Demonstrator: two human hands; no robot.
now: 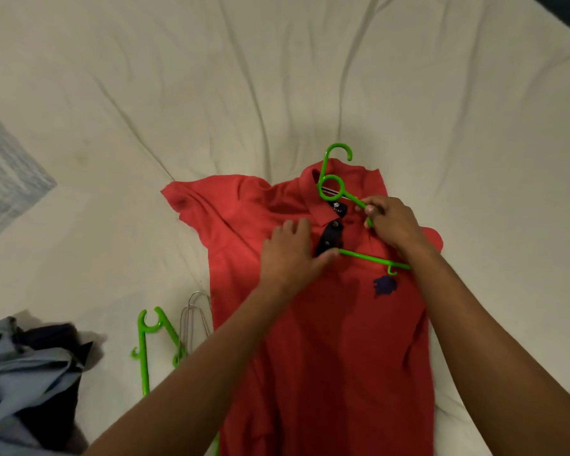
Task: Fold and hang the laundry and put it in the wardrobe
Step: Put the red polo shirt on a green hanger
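While a red polo shirt [326,324] is lying face up on the cream bedsheet [178,93], a green hanger [339,189] is resting on its collar and chest, hook pointing past the collar. The right hand [392,222] is pinching the hanger's sloping arm beside the collar, and the left hand [292,255] is lying on the shirt's chest, fingers relaxed, thumb touching the hanger's lower bar. Left of the shirt, a second green hanger [145,350] and a wire hanger [195,314] are lying, with a heap of blue and dark clothes [27,373] farther left.

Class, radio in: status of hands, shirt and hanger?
Right hand gripping hanger. Left hand on shirt, touching hanger bar. Nothing blocking.
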